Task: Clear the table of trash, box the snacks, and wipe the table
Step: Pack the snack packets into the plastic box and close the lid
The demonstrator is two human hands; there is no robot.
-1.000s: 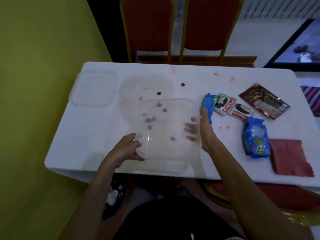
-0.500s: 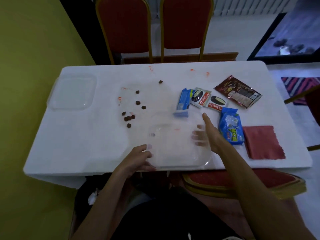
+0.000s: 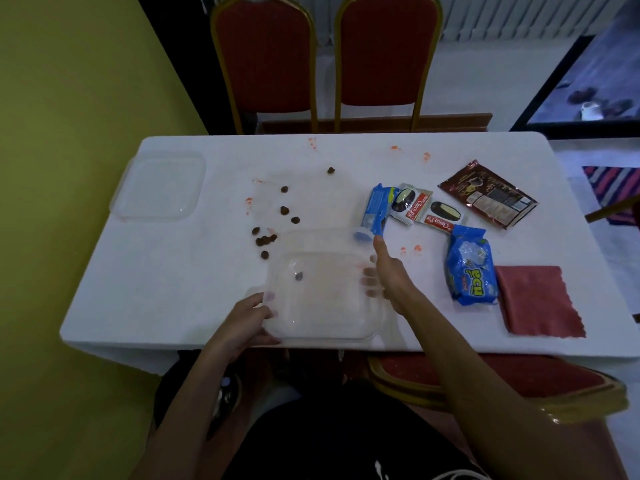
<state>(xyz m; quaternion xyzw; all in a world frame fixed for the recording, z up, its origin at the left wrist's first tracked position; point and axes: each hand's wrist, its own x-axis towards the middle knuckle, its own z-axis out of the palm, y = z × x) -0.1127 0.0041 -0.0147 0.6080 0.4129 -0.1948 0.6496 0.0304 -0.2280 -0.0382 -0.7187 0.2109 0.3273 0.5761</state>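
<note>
A clear plastic box [image 3: 325, 299] sits at the near edge of the white table [image 3: 173, 289]. My left hand [image 3: 247, 318] grips its left rim, and my right hand [image 3: 384, 271] holds its right wall with fingers inside. Snack packs lie to the right: a blue pack [image 3: 375, 209], two Choco Pie packs [image 3: 410, 204] [image 3: 441, 216], a brown pouch [image 3: 488, 194] and a blue bag [image 3: 471, 270]. Several dark crumbs [image 3: 265, 240] and orange smears [image 3: 417, 249] mark the table. A red cloth [image 3: 538, 301] lies at the right.
The box's clear lid [image 3: 159, 185] lies at the table's far left, beside a yellow wall [image 3: 69, 168]. Two red chairs [image 3: 325, 57] stand behind the table, and another red chair [image 3: 502, 379] sits under its near right edge.
The box came down from a raised position over the crumbs to the table's near edge, between both hands. The crumbs now lie uncovered to its upper left.
</note>
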